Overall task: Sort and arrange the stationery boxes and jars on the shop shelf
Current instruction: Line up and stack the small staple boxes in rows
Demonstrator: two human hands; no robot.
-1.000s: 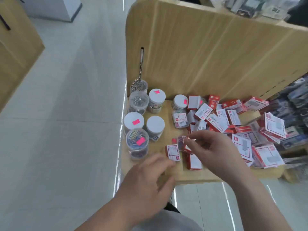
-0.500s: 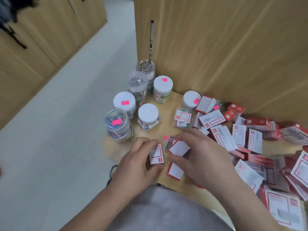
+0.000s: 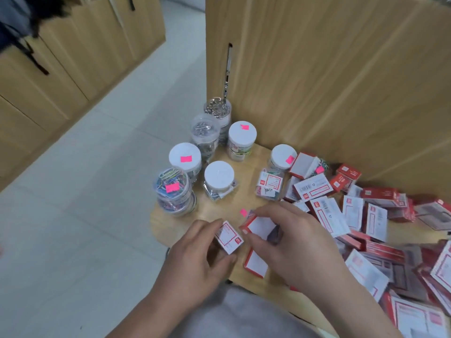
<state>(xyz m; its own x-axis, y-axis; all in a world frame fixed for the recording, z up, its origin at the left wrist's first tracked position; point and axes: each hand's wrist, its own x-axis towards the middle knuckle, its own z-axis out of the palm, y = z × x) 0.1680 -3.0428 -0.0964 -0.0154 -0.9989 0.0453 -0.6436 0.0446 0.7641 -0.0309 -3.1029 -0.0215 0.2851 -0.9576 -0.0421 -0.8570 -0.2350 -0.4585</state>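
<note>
At the front corner of the wooden shelf (image 3: 168, 230), the left hand (image 3: 195, 262) pinches a small red-and-white box (image 3: 229, 237) by its edges, tilted. The right hand (image 3: 295, 247) curls over a second box (image 3: 260, 226), thumb and fingers gripping its sides. A third box (image 3: 255, 264) lies flat just beside, between the hands. The boxes look like light, stiff card, corners probably crushable — best taken across the narrow sides, not the faces; the glossy print may slip a little. Jars cluster at the shelf's left end: a clear jar (image 3: 172, 189) packed with coloured paper clips, the silver-clip jars (image 3: 204, 129) behind it, and the white-lidded jars (image 3: 219, 173), contents mostly hidden by lids and labels. The jars are likely heavier, rigid plastic — grip round the body. A heap of boxes (image 3: 366, 215) sprawls to the right, unsorted.
</note>
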